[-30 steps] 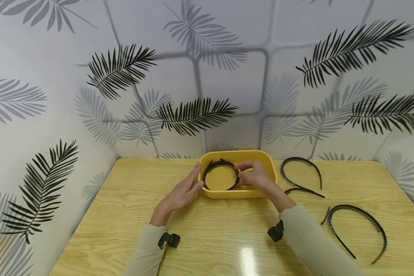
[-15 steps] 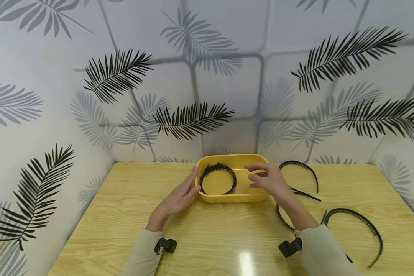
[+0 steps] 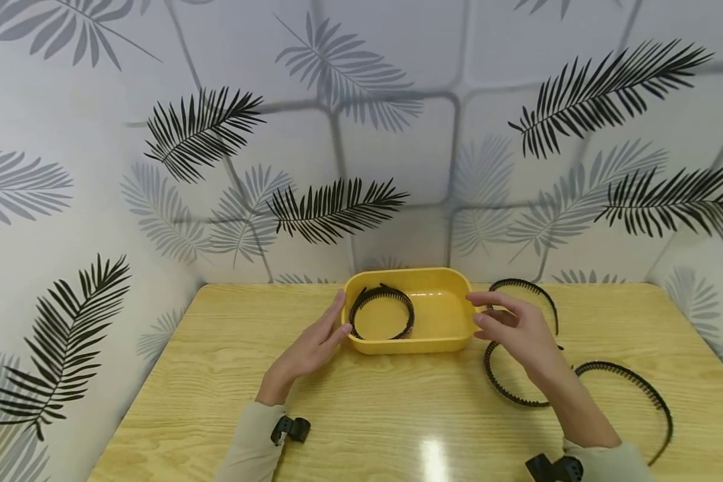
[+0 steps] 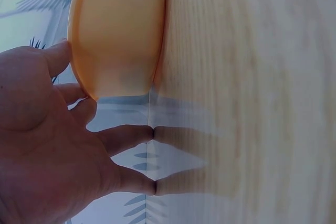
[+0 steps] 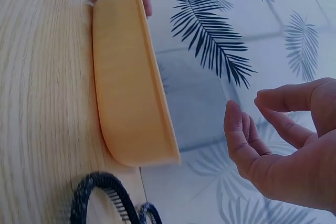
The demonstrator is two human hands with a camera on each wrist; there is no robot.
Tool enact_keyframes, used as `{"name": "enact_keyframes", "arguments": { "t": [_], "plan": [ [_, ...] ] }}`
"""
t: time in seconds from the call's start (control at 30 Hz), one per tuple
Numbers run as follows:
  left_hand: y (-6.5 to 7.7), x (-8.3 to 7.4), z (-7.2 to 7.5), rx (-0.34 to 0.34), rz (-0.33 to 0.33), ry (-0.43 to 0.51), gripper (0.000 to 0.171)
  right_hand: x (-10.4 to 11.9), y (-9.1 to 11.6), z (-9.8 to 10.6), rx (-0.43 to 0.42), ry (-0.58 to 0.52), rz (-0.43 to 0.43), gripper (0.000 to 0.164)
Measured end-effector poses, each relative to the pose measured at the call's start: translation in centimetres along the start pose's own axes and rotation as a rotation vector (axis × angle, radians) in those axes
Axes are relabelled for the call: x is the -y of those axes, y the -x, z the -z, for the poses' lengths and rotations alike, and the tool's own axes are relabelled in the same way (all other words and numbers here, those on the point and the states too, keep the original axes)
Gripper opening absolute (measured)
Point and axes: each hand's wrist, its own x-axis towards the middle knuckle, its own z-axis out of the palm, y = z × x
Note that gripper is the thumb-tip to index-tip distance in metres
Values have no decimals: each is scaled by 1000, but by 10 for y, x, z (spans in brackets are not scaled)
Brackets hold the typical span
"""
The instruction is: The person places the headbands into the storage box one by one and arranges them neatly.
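Note:
A yellow box stands on the table near the wall, with black toothed headbands lying together in its left half. My left hand touches the box's left end, its fingers spread and fairly straight. In the left wrist view, two fingertips of this left hand rest on the table beside the yellow box. My right hand is in the air at the box's right end, fingers loosely bent and holding nothing. In the right wrist view a gap shows between thumb and fingers of the right hand.
Right of the box, black headbands lie on the wooden table: a back one, a middle one partly under my right hand, and a front one partly behind the forearm. A leaf-patterned wall rises behind.
My right hand has let go of a headband inside the box and moved right, out past the box's right end. My left hand stays at the left end.

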Motion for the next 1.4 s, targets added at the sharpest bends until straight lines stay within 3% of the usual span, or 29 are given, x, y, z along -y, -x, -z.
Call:
{"name": "enact_keyframes", "arguments": {
  "t": [0.4,0.73,1.4],
  "plan": [
    [-1,-1,-3,-17,-18,3,66,3,37,36,-92,-48,21,34],
    [1,-2,-6,-24,-4,-9,67,-9,62,69,-125,-79,-5,34],
    [2,-1,-2,-29,7,-9,67,-30,65,127,-285,-35,-22,31]
  ]
}}
